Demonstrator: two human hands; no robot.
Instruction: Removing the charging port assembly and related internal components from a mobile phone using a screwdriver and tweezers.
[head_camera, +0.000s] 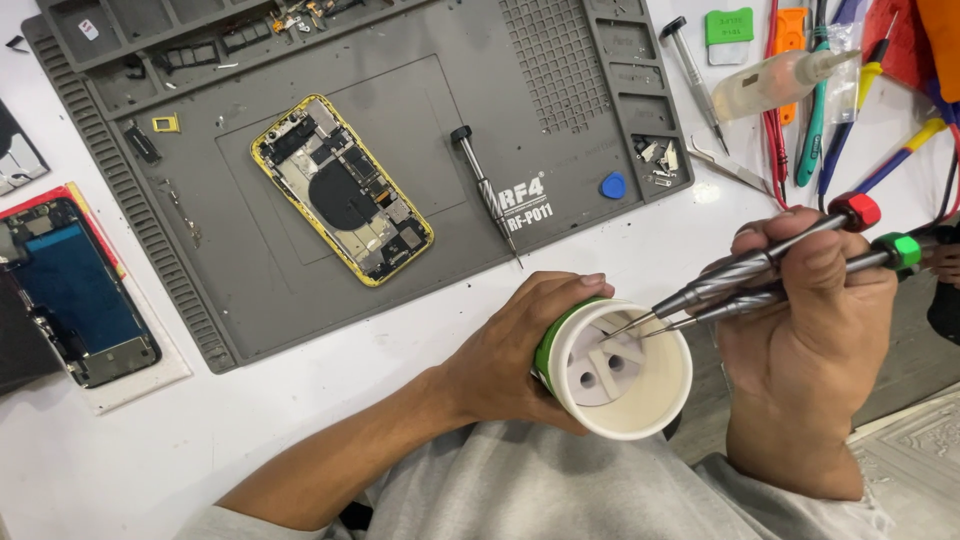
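Observation:
My left hand (510, 350) grips a white round holder (655, 405) with a green band, tilted so its open mouth faces me. My right hand (820, 330) holds two precision screwdrivers (760, 268), one with a red cap and one with a green cap, their tips just inside the holder's mouth. A yellow-framed phone (342, 188) lies opened on the grey work mat (250, 290), its inner parts showing. Another screwdriver (485, 190) lies on the mat to the phone's right.
A detached phone screen (75, 295) rests at the left on a white pad. Tweezers (730, 168), a clear glue bottle (775, 80), several coloured tools and a blue pick (612, 185) sit at the upper right. Small screws fill the mat's tray (655, 158).

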